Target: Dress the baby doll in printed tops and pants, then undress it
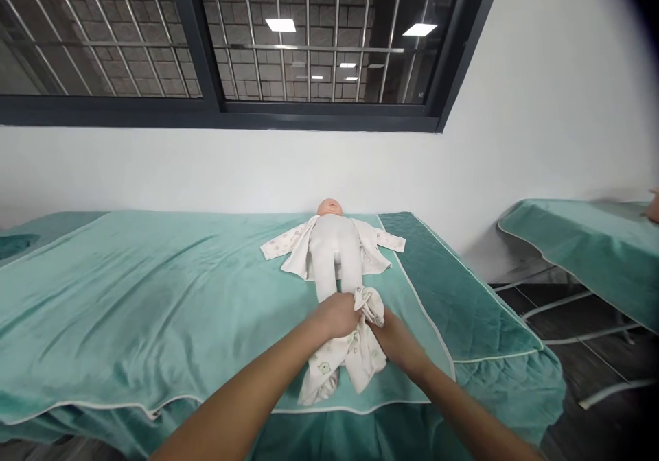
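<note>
A baby doll (333,241) lies on its back on the green bed cover (154,296), head toward the wall. An open white patterned top (378,252) is spread under its body. White patterned baby trousers (355,355) lie at the doll's feet, bunched at the top. My left hand (337,313) is closed on the bunched trouser cloth at the doll's foot. My right hand (394,337) grips the same trousers from the right side. The doll's feet are hidden behind my hands and the cloth.
The bed stands against a white wall (515,104) under a barred window (309,42). A second green-covered bed (581,248) stands to the right, with dark floor (592,351) between. A bit of someone else's hand (653,207) shows at the right edge.
</note>
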A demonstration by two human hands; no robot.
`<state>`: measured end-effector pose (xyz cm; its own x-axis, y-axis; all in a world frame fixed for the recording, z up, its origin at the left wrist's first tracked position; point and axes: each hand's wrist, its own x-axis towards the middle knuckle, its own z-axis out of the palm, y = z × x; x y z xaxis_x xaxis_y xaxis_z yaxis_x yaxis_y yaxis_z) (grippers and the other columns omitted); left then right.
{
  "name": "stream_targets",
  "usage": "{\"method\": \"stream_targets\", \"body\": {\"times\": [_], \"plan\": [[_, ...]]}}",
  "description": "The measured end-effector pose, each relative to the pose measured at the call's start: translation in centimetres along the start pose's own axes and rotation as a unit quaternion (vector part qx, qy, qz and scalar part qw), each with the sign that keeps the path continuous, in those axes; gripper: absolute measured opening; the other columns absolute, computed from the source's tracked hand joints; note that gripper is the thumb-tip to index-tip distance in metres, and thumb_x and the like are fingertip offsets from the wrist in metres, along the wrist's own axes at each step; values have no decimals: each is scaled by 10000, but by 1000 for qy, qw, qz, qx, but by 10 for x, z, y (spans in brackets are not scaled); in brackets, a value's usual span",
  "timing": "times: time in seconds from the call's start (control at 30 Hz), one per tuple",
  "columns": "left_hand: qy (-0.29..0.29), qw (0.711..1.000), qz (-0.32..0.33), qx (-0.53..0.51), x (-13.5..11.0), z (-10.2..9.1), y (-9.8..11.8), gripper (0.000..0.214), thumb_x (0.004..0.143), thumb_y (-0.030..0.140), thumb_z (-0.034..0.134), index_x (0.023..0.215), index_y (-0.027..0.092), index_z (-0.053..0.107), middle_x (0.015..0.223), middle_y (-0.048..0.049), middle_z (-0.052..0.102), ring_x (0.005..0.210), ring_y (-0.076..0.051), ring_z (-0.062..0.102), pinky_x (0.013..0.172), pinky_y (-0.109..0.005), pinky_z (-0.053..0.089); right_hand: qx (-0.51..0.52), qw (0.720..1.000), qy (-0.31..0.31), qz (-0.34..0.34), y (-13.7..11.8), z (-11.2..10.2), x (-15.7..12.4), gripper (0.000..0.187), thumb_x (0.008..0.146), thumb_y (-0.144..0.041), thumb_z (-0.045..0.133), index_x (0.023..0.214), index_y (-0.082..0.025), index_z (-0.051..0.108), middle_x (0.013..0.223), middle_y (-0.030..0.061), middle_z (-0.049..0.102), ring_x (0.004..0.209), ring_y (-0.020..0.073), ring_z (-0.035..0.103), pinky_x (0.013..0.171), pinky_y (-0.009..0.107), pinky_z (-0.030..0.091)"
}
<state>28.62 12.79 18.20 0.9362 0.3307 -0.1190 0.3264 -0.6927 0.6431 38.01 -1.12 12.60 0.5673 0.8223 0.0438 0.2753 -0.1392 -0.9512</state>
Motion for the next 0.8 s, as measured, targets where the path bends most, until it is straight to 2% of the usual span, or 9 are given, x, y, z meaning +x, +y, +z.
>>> {"method": "stream_targets", "body": {"times": [0.13,0.23,0.3,0.37,0.43,0.47,0.53,0.63,0.8], "plan": [[16,999,12,-31,-3,1,1,282,851,369,554,1016,206,714,1100,-89,724,1062,-278,638,910,-345,465,62,997,37,-29,9,5,-2,409,866,-393,566,1244,-240,596,1282,75,634,1175,282,593,1012,418,454],[19,990,21,-136,-13,-6,3,347,876,438,530,1067,204,700,1114,-67,716,1055,-264,635,912,-349,465,125,989,65,-36,19,4,3,402,823,-371,622,1196,-222,590,1245,86,646,1109,278,616,971,427,477],[-17,963,-3,-268,-22,-14,5,403,841,475,591,1112,192,683,1129,-75,707,1041,-266,637,897,-358,476,143,985,92,-25,24,2,11,358,790,-347,643,1117,-207,604,1155,87,680,1026,279,639,913,432,499],[-69,919,-31,-387,-27,-23,6,474,776,466,687,1154,181,660,1164,-95,689,1050,-264,634,887,-351,483,157,980,117,-21,26,-1,23,312,772,-324,638,1056,-201,607,1080,79,697,977,277,646,879,428,505],[-84,885,-36,-457,-25,-32,5,507,727,422,752,1159,179,645,1173,-106,679,1065,-258,629,886,-338,482,168,977,131,-25,27,-2,39,306,766,-314,628,1048,-199,600,1072,77,696,992,280,640,892,426,497],[-73,878,-32,-472,-22,-35,4,493,719,402,762,1145,182,645,1158,-103,680,1062,-253,629,883,-334,482,171,976,134,-28,26,-2,48,321,768,-318,626,1064,-199,595,1091,79,693,1015,283,634,909,427,490],[-22,885,-30,-464,-10,-41,-1,432,721,380,755,1095,188,653,1108,-85,688,1021,-239,634,859,-328,483,173,975,138,-30,25,-2,65,362,773,-333,625,1107,-198,586,1132,86,684,1064,291,619,945,434,475],[53,913,-22,-403,14,-47,-6,334,746,380,712,1010,184,653,1031,-54,684,918,-209,628,793,-305,475,159,977,136,-44,23,-3,88,393,795,-343,600,1156,-186,596,1202,99,662,1128,295,596,1000,445,448],[92,952,21,-291,47,-60,-9,223,785,367,641,917,189,616,901,-6,643,806,-172,585,684,-257,422,144,980,127,-50,18,-11,113,405,780,-392,615,1137,-205,661,1231,90,660,1156,304,590,1019,448,444]]}}
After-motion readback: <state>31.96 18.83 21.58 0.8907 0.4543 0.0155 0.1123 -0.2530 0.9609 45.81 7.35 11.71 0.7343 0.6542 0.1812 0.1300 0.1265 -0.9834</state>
